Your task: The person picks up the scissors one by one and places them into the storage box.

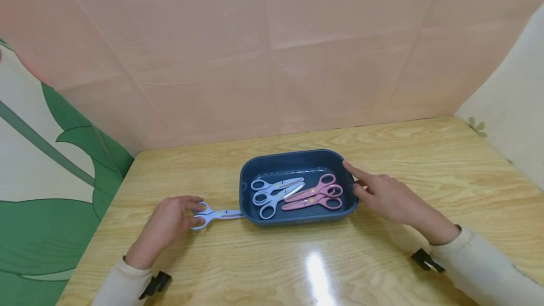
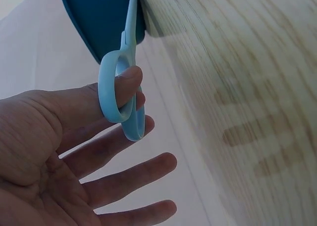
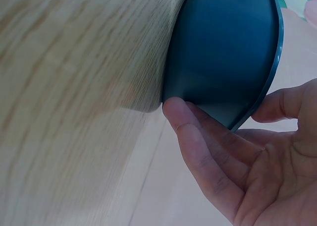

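My left hand [image 1: 167, 221] holds light blue scissors [image 1: 218, 214] by the ring handles, thumb through one ring, other fingers spread. Their blades point at the left end of a dark blue plastic bin [image 1: 293, 221]; whether the tips touch it I cannot tell. Inside the bin lie blue scissors [image 1: 267, 199] on the left, overlapping, and pink scissors [image 1: 312, 195] on the right, stacked close together. At the bin's right end, my right hand [image 1: 388, 197] rests its thumb and fingertips against the outside. In the right wrist view, the fingers [image 3: 208, 161] touch the wall near its base.
The bin stands on a wood-grain table [image 1: 272, 268]. A pinkish sheet [image 1: 272, 60] hangs behind the table. To the left is a green leaf-patterned panel [image 1: 46, 230], to the right a pale one [image 1: 514, 122].
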The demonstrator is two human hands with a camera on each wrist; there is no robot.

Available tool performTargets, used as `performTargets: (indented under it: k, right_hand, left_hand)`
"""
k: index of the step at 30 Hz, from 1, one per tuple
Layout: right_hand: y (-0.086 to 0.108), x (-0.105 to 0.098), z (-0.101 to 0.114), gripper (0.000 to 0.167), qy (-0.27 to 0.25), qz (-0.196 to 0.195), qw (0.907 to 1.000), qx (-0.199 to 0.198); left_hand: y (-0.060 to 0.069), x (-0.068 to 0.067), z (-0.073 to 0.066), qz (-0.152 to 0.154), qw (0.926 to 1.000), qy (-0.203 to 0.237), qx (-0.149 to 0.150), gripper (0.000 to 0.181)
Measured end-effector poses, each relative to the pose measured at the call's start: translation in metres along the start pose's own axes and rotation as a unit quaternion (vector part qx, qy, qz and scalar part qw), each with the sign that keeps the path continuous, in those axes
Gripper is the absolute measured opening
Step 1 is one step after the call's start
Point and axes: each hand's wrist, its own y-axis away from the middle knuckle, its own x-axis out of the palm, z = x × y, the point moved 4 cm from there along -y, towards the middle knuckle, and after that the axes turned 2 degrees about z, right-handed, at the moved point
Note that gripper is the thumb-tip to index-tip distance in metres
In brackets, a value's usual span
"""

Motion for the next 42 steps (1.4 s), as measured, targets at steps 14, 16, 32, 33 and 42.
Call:
performTargets:
  k: [14,16,32,33,42]
  right_hand:
    - [-0.0003,0.0001,0.0011,0.057,0.005,-0.005,1.0,0.0]
    - [-0.0005,0.0002,0.0011,0.057,0.004,-0.006,1.0,-0.003]
    - [-0.0006,-0.0008,-0.0003,0.057,0.011,-0.011,0.9999,-0.006]
    - [-0.0004,-0.0007,-0.0002,0.057,0.01,-0.01,0.9999,-0.006]
    - [-0.0002,0.0008,-0.0003,0.057,0.007,-0.006,1.0,-0.004]
  left_hand:
    - [0.0009,0.0001,0.0016,-0.006,0.9999,0.01,0.002,0.023]
    - [0.0011,-0.0003,0.0016,-0.007,0.9999,0.013,0.003,0.023]
    - [-0.0005,-0.0014,0.0022,0.001,0.9999,0.015,-0.007,0.026]
    - [-0.0004,-0.0014,0.0022,0.002,0.9998,0.015,-0.008,0.026]
    - [0.0009,-0.0045,0.0059,-0.003,0.9995,0.021,-0.024,0.028]
